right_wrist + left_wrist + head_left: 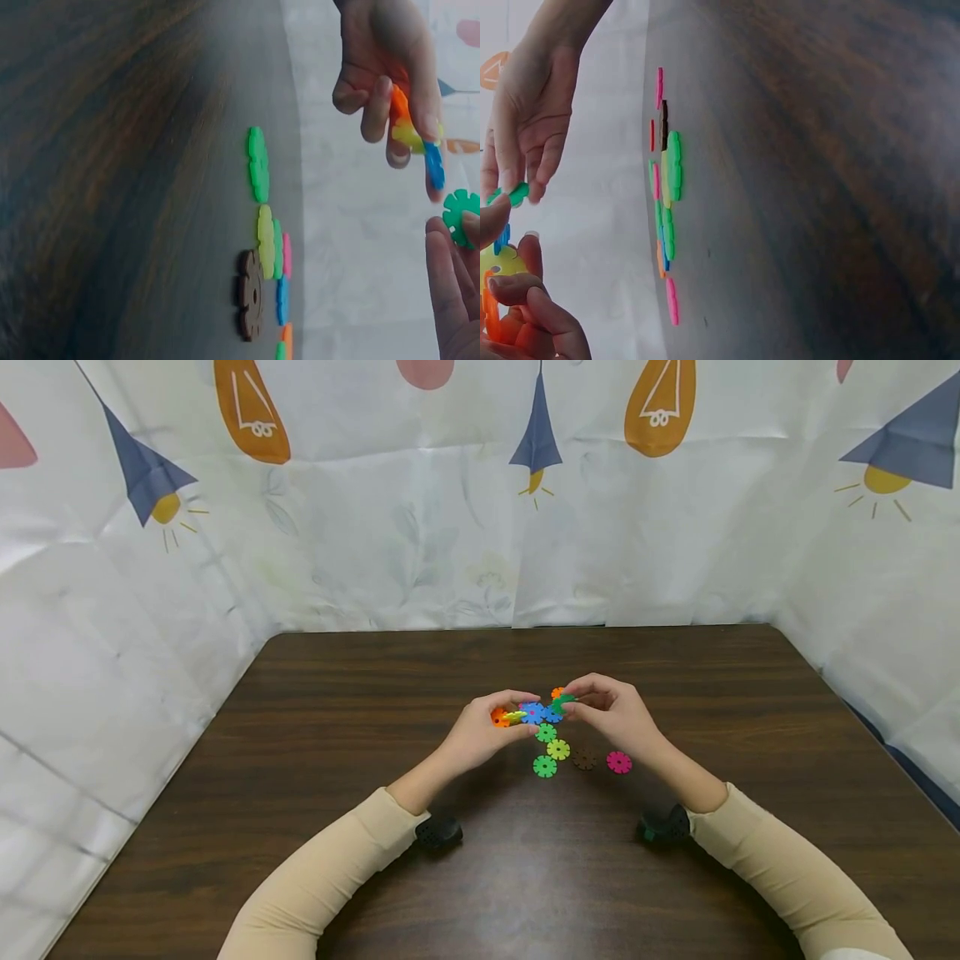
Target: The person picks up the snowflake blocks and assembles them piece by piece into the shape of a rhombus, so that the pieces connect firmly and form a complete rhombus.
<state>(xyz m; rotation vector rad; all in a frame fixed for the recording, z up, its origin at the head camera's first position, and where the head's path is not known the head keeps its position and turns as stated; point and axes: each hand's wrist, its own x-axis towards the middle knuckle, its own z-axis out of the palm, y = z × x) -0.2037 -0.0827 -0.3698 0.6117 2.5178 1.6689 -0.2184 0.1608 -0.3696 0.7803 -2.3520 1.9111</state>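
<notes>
Above the dark wooden table (315,760), my left hand (508,717) pinches a short joined row of toothed plastic discs (516,716): orange, yellow-green and blue. The right wrist view shows that row (416,139) hanging from the left fingers. My right hand (576,702) pinches a single green disc (564,700) just right of the row's blue end, a small gap apart. In the right wrist view the green disc (459,217) sits between thumb and fingers. The left wrist view shows the green disc (517,193) beside my left hand (510,277).
Loose discs lie on the table under the hands: green (545,732), yellow-green (558,749), another green (544,766), brown (584,759), pink (618,762). A patterned cloth (480,527) walls the table's back and sides.
</notes>
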